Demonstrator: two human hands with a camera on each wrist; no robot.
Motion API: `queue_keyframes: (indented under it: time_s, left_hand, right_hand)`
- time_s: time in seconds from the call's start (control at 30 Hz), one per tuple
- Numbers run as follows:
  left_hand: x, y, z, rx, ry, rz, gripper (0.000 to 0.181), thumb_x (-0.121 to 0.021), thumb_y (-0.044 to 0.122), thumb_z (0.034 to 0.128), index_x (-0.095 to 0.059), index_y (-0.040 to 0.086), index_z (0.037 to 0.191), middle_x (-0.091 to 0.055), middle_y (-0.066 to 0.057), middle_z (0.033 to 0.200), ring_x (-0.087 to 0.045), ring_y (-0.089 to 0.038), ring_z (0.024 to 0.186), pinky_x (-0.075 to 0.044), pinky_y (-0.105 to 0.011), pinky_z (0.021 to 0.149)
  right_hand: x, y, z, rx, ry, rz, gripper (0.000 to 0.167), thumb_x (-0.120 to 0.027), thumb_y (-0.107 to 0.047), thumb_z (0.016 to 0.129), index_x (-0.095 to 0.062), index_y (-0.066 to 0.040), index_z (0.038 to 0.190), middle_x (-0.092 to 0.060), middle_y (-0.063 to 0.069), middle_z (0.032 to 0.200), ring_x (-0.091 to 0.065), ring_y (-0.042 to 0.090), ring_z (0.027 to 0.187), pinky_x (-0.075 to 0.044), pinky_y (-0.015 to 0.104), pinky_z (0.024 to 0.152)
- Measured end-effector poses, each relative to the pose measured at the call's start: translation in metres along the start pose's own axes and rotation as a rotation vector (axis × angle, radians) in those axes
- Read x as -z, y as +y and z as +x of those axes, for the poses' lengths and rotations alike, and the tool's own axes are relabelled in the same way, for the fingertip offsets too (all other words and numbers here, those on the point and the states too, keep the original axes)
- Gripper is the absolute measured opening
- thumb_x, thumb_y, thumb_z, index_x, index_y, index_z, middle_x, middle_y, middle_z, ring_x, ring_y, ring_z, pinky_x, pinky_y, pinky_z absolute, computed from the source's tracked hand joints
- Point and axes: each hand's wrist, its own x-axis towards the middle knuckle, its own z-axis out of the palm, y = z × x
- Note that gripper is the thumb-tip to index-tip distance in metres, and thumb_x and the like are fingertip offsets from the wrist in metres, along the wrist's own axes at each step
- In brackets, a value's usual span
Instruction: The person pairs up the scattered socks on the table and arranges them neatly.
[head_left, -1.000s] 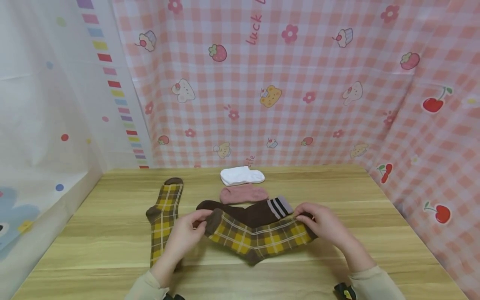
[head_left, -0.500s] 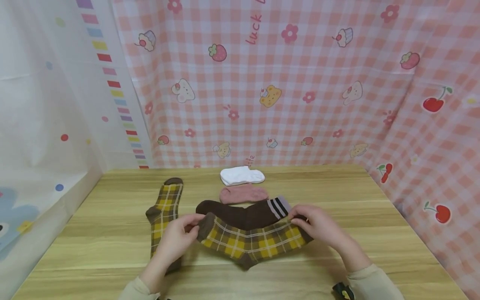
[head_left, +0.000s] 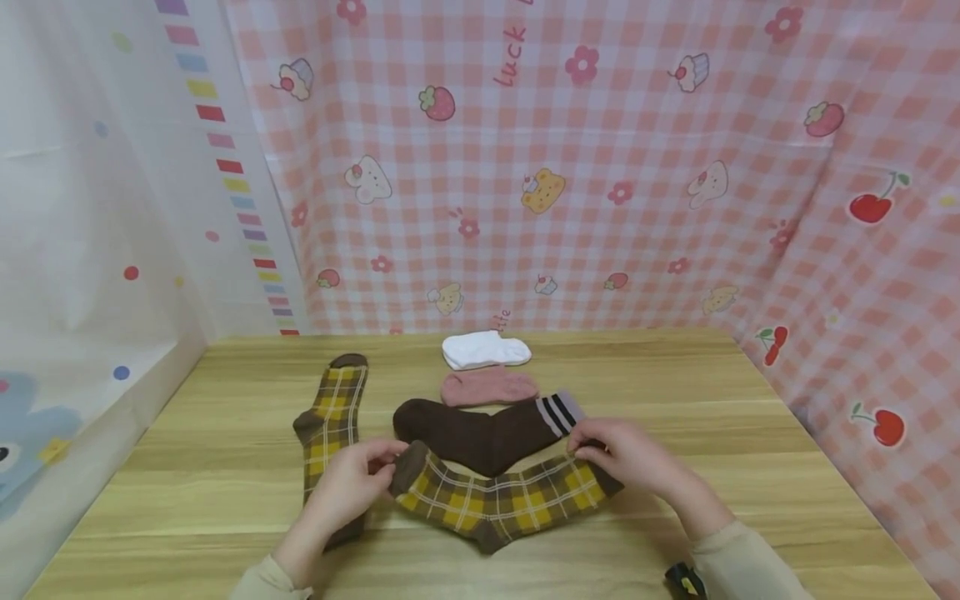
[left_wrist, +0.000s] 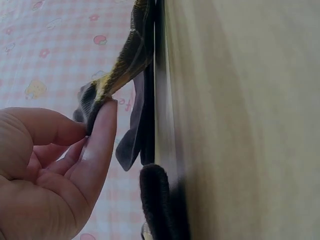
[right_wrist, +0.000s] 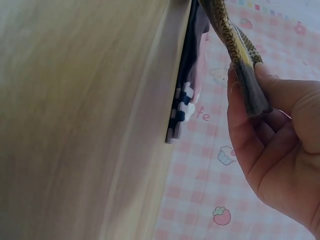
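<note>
A yellow-and-brown plaid sock [head_left: 491, 504] stretches between both hands, its heel hanging toward the front. My left hand [head_left: 348, 483] pinches the dark toe between thumb and fingers; the left wrist view shows this toe end [left_wrist: 90, 107] raised off the wood. At the other end my right hand [head_left: 626, 458] pinches the brown cuff [right_wrist: 252, 95], also raised above the tabletop. Just behind the held sock lies a dark brown sock [head_left: 480, 433] with a striped cuff. Left of it, a second plaid sock [head_left: 330, 425] lies lengthwise, partly hidden by my left hand and forearm.
Farther back on the wooden table [head_left: 660, 375] lie a pink sock [head_left: 489, 387] and a white ankle sock [head_left: 486, 350], in a row with the brown one. A pink checked cloth [head_left: 495, 167] hangs behind the table, and patterned sheets flank both sides.
Both hands have drawn the held plaid sock toward the front and slightly left. More of the dark brown sock now shows behind it. The other socks have stayed in place.
</note>
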Motion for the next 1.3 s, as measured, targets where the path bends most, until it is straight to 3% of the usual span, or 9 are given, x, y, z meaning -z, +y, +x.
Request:
queue_keyframes:
  time_s: [0.3,0.53,0.97,1.3]
  left_hand:
    - [0.004,0.003,0.003,0.025,-0.027,0.115,0.029,-0.062,-0.011,0.0824,-0.073,0.004,0.106,-0.069,-0.001,0.087,-0.065,-0.013,0.076,-0.055,-0.024,0.062]
    - [0.006,0.005,0.004,0.031,-0.107,0.055,0.030,-0.058,-0.015,0.0837,-0.069,-0.004,0.109,-0.066,-0.007,0.087,-0.065,-0.017,0.068,-0.056,-0.027,0.054]
    - [0.005,0.000,0.006,0.026,-0.140,0.054,0.031,-0.056,-0.017,0.0816,-0.067,-0.006,0.108,-0.066,-0.007,0.080,-0.064,-0.017,0.061,-0.056,-0.026,0.051]
    - [0.006,0.001,0.005,0.132,-0.144,0.114,0.037,-0.059,-0.015,0.0825,-0.063,-0.007,0.119,-0.061,-0.005,0.076,-0.064,-0.018,0.053,-0.056,-0.029,0.051]
  right_hand:
    - [0.000,0.009,0.004,-0.007,-0.051,-0.044,0.015,-0.068,-0.001,0.091,-0.066,-0.015,0.091,-0.066,-0.010,0.088,-0.062,0.006,0.084,-0.054,0.031,0.074]
    - [-0.001,0.013,0.005,0.011,-0.076,-0.062,0.016,-0.069,-0.001,0.090,-0.065,-0.016,0.089,-0.065,-0.011,0.087,-0.060,0.005,0.082,-0.054,0.031,0.074]
    - [-0.002,0.015,0.008,-0.011,-0.122,-0.096,0.017,-0.070,0.000,0.088,-0.065,-0.015,0.087,-0.063,-0.011,0.085,-0.058,0.004,0.080,-0.053,0.031,0.072]
    - [-0.003,0.019,0.008,-0.079,-0.153,-0.091,0.014,-0.068,-0.001,0.090,-0.067,-0.015,0.090,-0.065,-0.011,0.087,-0.059,0.005,0.081,-0.053,0.031,0.072]
